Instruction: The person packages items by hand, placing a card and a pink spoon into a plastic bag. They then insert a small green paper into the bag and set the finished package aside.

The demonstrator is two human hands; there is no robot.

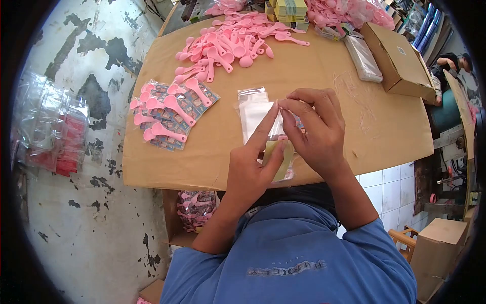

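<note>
Both hands meet over the brown-covered table, above a stack of clear plastic bags (249,114). My left hand (255,162) pinches a clear packet with a yellowish-green card (284,158) in it, near the table's front edge. The fingertips of my right hand (318,126) are pressed together at the packet's upper end, close to my left index fingertip; what they hold is too small to make out. A bit of pink shows by my left thumb. To the left, pink spoons (174,107) lie on fanned-out printed packets (210,96).
A large heap of pink spoons (233,43) covers the table's back. Yellow card stacks (291,9), a bundle of clear bags (363,58) and a cardboard box (397,61) stand at the back right. Below the table's edge, a box holds packed spoons (195,207). Another person (448,63) is at far right.
</note>
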